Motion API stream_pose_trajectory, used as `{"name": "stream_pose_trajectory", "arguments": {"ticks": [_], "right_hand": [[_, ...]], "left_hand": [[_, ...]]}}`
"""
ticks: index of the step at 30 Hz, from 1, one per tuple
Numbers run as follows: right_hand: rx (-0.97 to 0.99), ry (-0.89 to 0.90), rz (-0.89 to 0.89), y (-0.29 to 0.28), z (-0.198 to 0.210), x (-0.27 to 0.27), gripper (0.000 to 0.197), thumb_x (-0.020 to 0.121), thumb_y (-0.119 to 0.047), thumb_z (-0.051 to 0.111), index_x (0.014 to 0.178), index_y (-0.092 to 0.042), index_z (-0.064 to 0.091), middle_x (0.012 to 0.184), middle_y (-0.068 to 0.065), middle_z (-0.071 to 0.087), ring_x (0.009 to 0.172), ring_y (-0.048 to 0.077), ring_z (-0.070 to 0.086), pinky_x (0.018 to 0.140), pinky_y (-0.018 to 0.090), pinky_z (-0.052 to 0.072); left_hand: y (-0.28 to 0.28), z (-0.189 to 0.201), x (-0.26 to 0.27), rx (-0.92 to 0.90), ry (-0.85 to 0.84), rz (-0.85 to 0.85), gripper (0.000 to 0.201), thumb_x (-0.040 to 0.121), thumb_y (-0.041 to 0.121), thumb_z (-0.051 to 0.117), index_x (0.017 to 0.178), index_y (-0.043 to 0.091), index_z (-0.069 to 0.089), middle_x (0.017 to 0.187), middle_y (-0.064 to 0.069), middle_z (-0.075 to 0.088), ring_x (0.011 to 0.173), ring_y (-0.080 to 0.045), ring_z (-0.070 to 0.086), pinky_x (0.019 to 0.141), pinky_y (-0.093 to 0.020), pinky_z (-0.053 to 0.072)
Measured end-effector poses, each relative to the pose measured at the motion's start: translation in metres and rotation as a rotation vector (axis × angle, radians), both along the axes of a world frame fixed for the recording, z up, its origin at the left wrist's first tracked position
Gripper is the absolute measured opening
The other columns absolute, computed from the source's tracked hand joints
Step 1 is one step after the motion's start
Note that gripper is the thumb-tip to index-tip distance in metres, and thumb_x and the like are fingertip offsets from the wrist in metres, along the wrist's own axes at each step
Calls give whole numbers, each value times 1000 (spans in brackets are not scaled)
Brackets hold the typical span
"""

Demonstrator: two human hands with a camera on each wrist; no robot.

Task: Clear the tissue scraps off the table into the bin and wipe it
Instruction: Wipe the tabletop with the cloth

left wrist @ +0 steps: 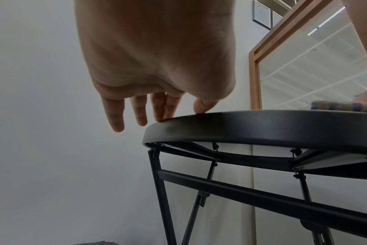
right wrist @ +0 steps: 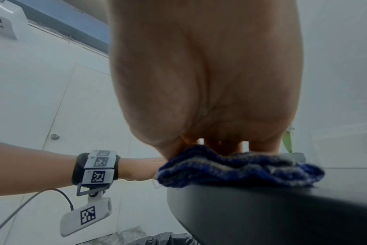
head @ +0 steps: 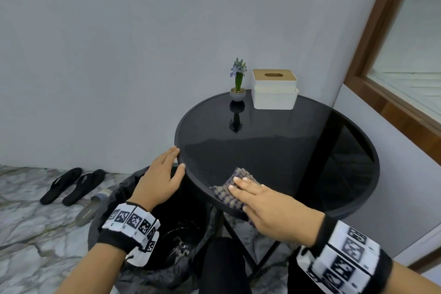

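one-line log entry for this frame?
phase: wiping | right hand: flat on cloth, near table edge | left hand: touching rim | bin: below

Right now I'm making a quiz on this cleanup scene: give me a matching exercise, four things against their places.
Things:
1. cloth
2. tissue box
3. bin
4. left hand

Places:
A. on the floor beside the table
B. far side of the table, next to the potted flower
C. fingertips on the table's rim
D. under the right hand, at the near edge

Pairs: 1-D, 2-B, 3-A, 4-C
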State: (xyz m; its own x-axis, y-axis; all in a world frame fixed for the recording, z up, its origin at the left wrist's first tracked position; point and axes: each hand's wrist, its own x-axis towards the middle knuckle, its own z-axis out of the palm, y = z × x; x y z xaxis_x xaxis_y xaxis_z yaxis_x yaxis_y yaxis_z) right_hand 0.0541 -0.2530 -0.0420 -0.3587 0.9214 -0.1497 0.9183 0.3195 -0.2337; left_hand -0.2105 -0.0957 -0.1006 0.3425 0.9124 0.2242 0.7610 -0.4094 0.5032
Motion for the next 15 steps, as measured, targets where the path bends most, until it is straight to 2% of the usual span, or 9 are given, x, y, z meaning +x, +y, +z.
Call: {"name": "stream_pose_trajectory", "arguments": {"ticks": [2, 5, 7, 9, 12, 15], "right_hand": [[37, -10, -57, -13, -2, 15, 55, 102, -31, 27, 154, -28, 9, 162, -9, 0, 148, 5, -1, 118, 21, 2], [70, -28, -164, -24, -3, 36, 56, 101, -41, 24, 154, -28, 10, 162, -10, 3, 148, 5, 2, 118, 19, 3], [104, -69, -230, -26, -7, 44, 65, 94, -52, 11, 154, -26, 9, 162, -7, 4, 148, 7, 3, 119, 23, 5], [132, -94, -295, -22, -12, 45, 74, 87, -57, 2, 154, -25, 9, 162, -5, 4, 149, 9, 0, 120, 29, 6], [180, -72, -376, -6, -18, 36, 71, 90, -55, 6, 154, -24, 10, 163, -2, 4, 149, 13, -3, 119, 35, 2], [177, -57, -363, 11, -20, 28, 67, 94, -54, 10, 154, -22, 8, 163, -1, 3, 149, 14, -4, 120, 39, 2]], "left_hand": [[-2, 2, 3, -8, 1, 10, 60, 97, 49, 38, 151, 25, 32, 159, 7, 30, 146, -11, 25, 117, -38, 27], [-6, 5, 9, -9, 13, 30, 57, 99, 43, 38, 151, 20, 32, 159, 4, 30, 146, -13, 25, 118, -36, 24], [-8, 5, 13, -3, 20, 43, 54, 101, 37, 37, 151, 15, 34, 159, 0, 30, 146, -16, 25, 118, -35, 23], [-12, 5, 18, 1, 24, 52, 52, 102, 33, 34, 150, 12, 34, 159, -4, 30, 147, -18, 25, 118, -33, 21], [-20, 8, 28, 12, 9, 51, 52, 103, 34, 35, 150, 10, 35, 159, -5, 30, 147, -19, 23, 118, -33, 18], [-30, 11, 45, 47, -11, 12, 55, 102, 40, 34, 149, 11, 37, 159, -3, 29, 148, -19, 19, 120, -34, 14]]}}
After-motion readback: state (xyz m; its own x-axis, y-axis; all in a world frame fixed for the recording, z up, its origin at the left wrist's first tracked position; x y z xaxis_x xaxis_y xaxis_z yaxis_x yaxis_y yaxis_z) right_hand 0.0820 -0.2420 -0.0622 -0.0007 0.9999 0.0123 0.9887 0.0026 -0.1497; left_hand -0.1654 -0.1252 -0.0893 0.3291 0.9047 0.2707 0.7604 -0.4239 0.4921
